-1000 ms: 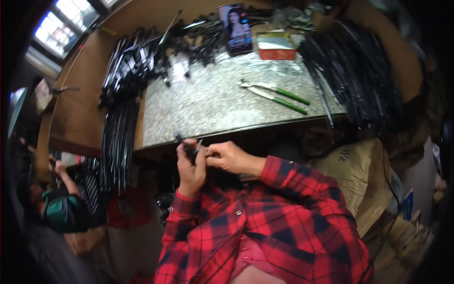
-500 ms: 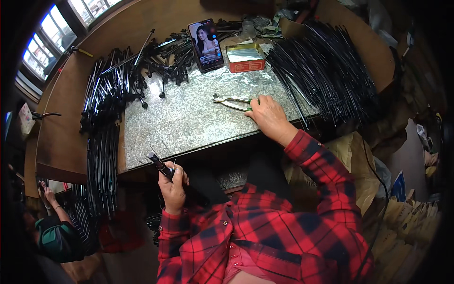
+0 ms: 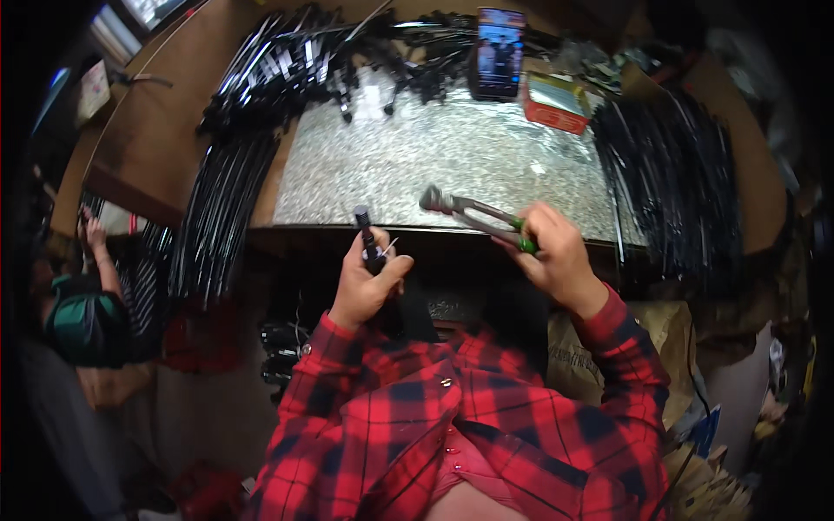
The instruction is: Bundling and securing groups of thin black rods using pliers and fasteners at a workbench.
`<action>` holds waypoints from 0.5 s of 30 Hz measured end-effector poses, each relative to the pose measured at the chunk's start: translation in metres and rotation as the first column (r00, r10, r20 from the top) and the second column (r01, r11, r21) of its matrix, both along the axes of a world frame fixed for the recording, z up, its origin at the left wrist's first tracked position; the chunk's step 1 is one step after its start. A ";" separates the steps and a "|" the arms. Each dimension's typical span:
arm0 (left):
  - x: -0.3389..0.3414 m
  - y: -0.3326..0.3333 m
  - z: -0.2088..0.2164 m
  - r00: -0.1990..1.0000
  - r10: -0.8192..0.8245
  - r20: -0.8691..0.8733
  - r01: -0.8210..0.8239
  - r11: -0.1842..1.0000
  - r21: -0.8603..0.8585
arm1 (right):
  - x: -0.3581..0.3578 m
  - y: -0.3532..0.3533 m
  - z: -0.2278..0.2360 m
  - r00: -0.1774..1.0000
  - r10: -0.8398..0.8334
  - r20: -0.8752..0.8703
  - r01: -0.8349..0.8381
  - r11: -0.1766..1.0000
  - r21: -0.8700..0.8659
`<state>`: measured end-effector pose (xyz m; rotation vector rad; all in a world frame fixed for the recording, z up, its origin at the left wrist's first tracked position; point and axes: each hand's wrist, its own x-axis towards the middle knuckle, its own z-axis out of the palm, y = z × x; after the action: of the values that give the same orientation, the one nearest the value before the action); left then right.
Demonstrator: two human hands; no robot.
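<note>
In my right hand (image 3: 560, 256) I grip a pair of end-cutting pincers (image 3: 476, 213) by its green handles. Its metal jaws are held up over the table's front edge and point left. My left hand (image 3: 360, 285) is closed round a slim black rod-shaped part (image 3: 365, 227) with a capped upper end. A thin, light wire or pin (image 3: 390, 247) sticks out beside my left thumb. The jaws and the black part are apart, with a gap between them. The lower end of the black part is hidden by my fingers and blur.
A speckled tabletop (image 3: 382, 174) lies ahead. Long black rods (image 3: 221, 226) are bundled at left, and more rods (image 3: 673, 174) at right. Black jointed parts (image 3: 287, 65) pile up at the back. A phone (image 3: 499, 56) stands beside a red tin (image 3: 556, 115). Another person (image 3: 87, 317) sits far left.
My right hand has lifted the pincers off the tabletop and brought them nearer to my left hand. The view has shifted, so the table sits higher and farther right.
</note>
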<state>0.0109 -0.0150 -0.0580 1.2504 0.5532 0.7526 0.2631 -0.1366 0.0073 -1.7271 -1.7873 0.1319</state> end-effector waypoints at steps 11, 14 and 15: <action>0.001 -0.008 -0.001 0.999 0.018 0.047 -0.025 0.990 0.139 | -0.030 0.020 -0.008 0.747 -0.176 0.642 -0.065 0.941 0.333; 0.004 -0.009 0.002 0.995 0.025 0.093 -0.030 0.999 0.045 | -0.029 0.016 -0.010 0.800 -0.096 0.592 -0.071 0.965 0.252; 0.005 -0.009 0.003 0.995 0.027 0.095 -0.031 0.999 0.044 | -0.030 0.015 -0.009 0.799 -0.094 0.594 -0.072 0.966 0.250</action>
<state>0.0159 -0.0242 -0.0553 1.2441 0.4804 0.8477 0.2336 -0.1214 -0.0020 -1.6898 -2.1092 -0.7157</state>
